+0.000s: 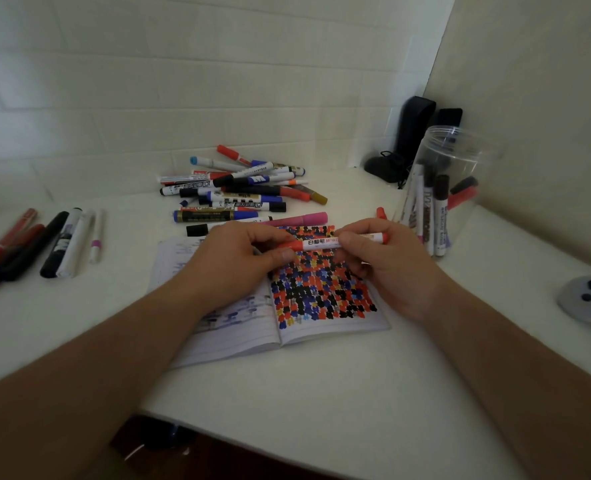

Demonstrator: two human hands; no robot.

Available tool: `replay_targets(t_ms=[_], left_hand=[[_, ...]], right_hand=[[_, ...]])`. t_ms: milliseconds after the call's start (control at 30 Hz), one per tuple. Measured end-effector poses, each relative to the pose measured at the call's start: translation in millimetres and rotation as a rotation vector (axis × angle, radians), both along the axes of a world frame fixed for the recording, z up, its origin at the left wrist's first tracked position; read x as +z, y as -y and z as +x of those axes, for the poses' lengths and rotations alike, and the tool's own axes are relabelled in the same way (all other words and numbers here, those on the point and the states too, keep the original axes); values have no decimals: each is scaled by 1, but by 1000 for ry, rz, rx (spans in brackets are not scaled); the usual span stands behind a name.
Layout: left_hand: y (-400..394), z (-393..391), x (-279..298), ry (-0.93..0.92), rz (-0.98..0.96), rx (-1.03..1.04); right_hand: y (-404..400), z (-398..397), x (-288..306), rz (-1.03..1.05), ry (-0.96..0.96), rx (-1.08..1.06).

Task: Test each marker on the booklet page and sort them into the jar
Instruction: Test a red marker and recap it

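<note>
A red whiteboard marker [335, 242] is lying level above the open booklet [287, 327], its white barrel carrying black characters and red lettering, with red showing at both ends; the left hand [238, 261] is pinching the cap end between thumb and curled fingers, while the right hand [384, 261] is gripping the barrel towards the other end; whether the cap is seated or coming away is hard to tell. The right-hand page beneath is crowded with small red, black, blue and yellow test dabs; the left-hand page is showing only faint bluish marks. Just behind the booklet a pink marker [301, 219] is lying on the white table [321, 393], and beyond it a loose pile of markers [242, 188] is sprawling in red, blue, black and gold. To the right a clear plastic jar [460, 161] is standing upright, holding several markers; far left, a separate row of markers [44, 244] is lying side by side; a grey round device [585, 299] is sitting at the right edge.
</note>
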State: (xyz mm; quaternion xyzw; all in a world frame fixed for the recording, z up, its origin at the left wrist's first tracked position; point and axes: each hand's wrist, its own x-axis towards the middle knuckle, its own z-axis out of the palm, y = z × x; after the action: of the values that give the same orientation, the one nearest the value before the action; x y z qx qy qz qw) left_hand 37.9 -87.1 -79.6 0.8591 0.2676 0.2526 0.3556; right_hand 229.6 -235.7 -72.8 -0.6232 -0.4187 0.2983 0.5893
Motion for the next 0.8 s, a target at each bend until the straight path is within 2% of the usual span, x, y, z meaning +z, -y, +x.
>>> replay_targets(t_ms=[167, 300, 367, 500, 667, 733, 800], left_hand=[[-2, -1, -1, 99, 22, 23], [-2, -4, -1, 117, 62, 54], [-2, -4, -1, 103, 91, 52], [3, -4, 1, 161, 130, 5], [9, -3, 4, 71, 338, -104], [6, -2, 4, 54, 295, -88], [3, -1, 0, 38, 232, -30]], right_hand=[[0, -9, 3, 10, 205, -38], [-4, -18, 7, 7, 246, -47], [-3, -20, 8, -40, 282, -34], [1, -27, 8, -216, 475, 59], [6, -28, 35, -248, 643, 149], [12, -22, 45, -242, 684, 173], [21, -13, 59, -177, 621, 150]])
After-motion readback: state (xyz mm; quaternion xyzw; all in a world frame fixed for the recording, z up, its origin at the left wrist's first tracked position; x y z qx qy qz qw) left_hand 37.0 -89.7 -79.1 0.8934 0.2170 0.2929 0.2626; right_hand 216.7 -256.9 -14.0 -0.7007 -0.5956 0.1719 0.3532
